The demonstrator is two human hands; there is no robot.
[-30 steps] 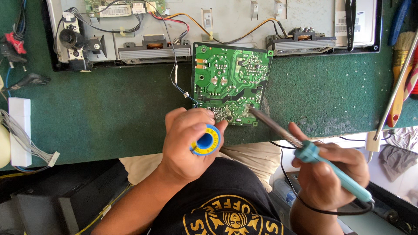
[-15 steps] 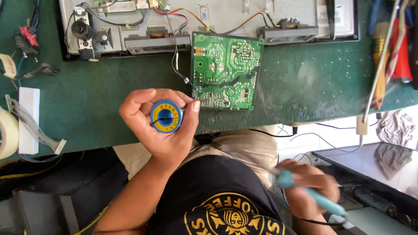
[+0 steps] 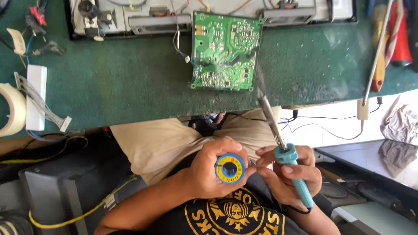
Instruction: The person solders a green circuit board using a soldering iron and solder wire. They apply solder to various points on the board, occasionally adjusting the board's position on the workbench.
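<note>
My left hand (image 3: 209,172) is curled snug round a small round blue-and-yellow solder spool (image 3: 230,169), down in my lap. My right hand (image 3: 289,174) is wrapped round a teal-handled soldering iron (image 3: 285,150), fingertips pinching right beside the spool; the iron's tip points up just short of the green felt-covered bench edge (image 3: 130,122). The green printed circuit board (image 3: 225,51) lies flat farther up, well apart from both hands, with bare mat all round it.

Bright daylight from the right overexposes the floor, table (image 3: 109,87) evenly lit, soft shadows beneath it, sharp focus, slight edge distortion.
</note>
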